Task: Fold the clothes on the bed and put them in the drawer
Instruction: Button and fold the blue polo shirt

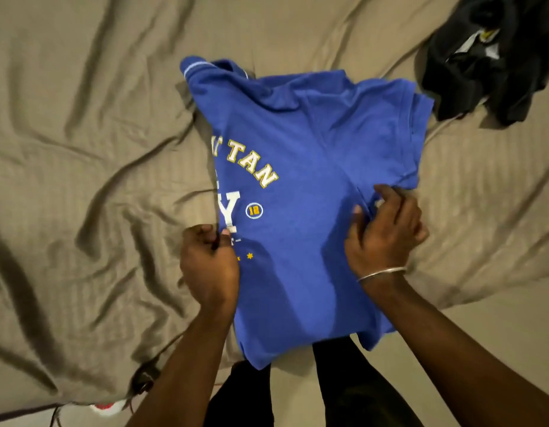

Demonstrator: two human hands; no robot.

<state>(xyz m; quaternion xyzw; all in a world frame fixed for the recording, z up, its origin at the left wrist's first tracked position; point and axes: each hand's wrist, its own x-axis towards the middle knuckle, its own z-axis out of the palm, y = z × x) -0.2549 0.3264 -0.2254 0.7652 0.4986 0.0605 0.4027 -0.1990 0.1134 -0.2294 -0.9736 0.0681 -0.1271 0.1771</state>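
A blue T-shirt (301, 167) with white and yellow lettering lies on the bed, its left side folded in so only part of the print shows. Its hem hangs over the bed's near edge. My left hand (210, 263) pinches the shirt's folded left edge between thumb and curled fingers. My right hand (385, 232) grips a fold of cloth at the shirt's right side, below the short sleeve; a thin metal bangle circles that wrist. No drawer is in view.
A wrinkled beige sheet (82, 180) covers the bed. A crumpled black garment (495, 57) lies at the far right corner. Black trouser legs (353, 383) stand against the bed's near edge. Something small, red and white, (108, 406) sits at the lower left.
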